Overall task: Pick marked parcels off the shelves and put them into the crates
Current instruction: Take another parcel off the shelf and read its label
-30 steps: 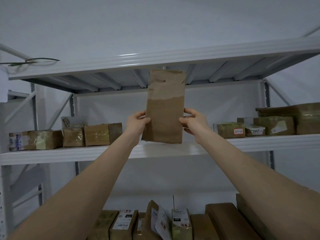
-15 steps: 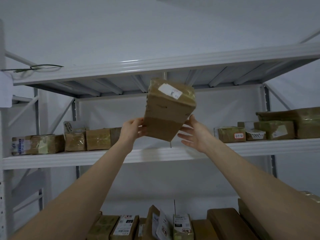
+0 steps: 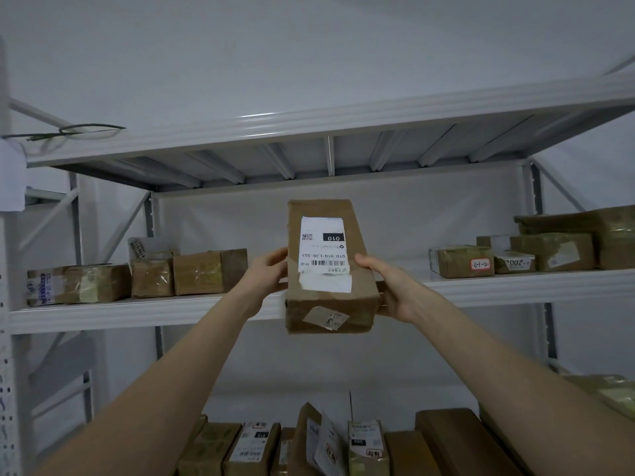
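Note:
I hold a long brown cardboard parcel (image 3: pixel 328 300) in the air in front of the middle shelf (image 3: pixel 137 312). Its face with a white shipping label marked 010 is turned toward me, upside down. My left hand (image 3: pixel 266 274) grips its left side and my right hand (image 3: pixel 388 286) grips its right side near the lower end. No crate is in view.
Several taped brown parcels (image 3: pixel 209 271) sit on the middle shelf at the left, and more parcels (image 3: pixel 464 261) at the right, one with a red-edged tag. The lower shelf holds a row of labelled parcels (image 3: pixel 367 446). The top shelf (image 3: pixel 309 121) is overhead.
The parcel has been turned over from its plain brown side to its labelled face and lowered. My right hand, briefly off it, grips it again.

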Motion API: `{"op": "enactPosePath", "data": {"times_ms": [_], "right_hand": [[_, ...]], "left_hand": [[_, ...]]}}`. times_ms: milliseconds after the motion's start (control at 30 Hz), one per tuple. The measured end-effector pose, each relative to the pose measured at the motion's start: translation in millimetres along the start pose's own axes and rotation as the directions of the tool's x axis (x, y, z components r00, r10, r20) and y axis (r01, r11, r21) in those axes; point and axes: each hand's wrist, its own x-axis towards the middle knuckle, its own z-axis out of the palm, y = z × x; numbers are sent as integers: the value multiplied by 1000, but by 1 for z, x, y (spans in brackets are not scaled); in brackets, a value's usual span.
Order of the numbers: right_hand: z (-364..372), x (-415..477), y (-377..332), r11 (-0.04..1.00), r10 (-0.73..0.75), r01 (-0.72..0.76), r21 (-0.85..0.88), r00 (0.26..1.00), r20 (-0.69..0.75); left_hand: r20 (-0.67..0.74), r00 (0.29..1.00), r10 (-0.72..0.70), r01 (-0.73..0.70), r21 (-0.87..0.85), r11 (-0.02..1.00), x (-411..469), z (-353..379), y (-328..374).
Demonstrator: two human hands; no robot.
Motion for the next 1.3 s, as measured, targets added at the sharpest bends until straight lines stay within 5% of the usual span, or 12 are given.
{"op": "enactPosePath", "data": {"times_ms": [233,400,500,600,767,900,1067,1167,1300], "right_hand": [[3,-2,3,995,-63,69,74,994,-85],[0,-2,-8,987,-75,95,127,985,-154],[-2,-1,-22,985,-88,98,142,993,-76],[-13,-4,-32,985,-103,94,-144,993,-57],[-41,5,-36,775,-400,210,-596,893,-205],[-53,21,-26,429,-547,-4,-903,794,-264],[-47,40,-10,23,-577,-195,-981,798,-172],[-49,53,-3,-46,-594,-222,-974,790,-152],[-43,65,0,12,-602,-262,-965,769,-216]], "left_hand": [[-2,988,-156,156,-56,986,-6,6,-1],[237,969,-71,72,3,997,-5,2,-4],[34,999,11,-12,31,999,2,18,0],[-60,994,90,-88,33,996,13,43,5],[-83,989,124,-113,123,986,37,86,0],[-44,996,74,-64,198,978,54,119,-2],[78,996,36,-60,325,944,73,142,-18],[85,993,86,-113,405,908,61,140,-18],[14,989,146,-126,591,797,49,105,-31]]}}
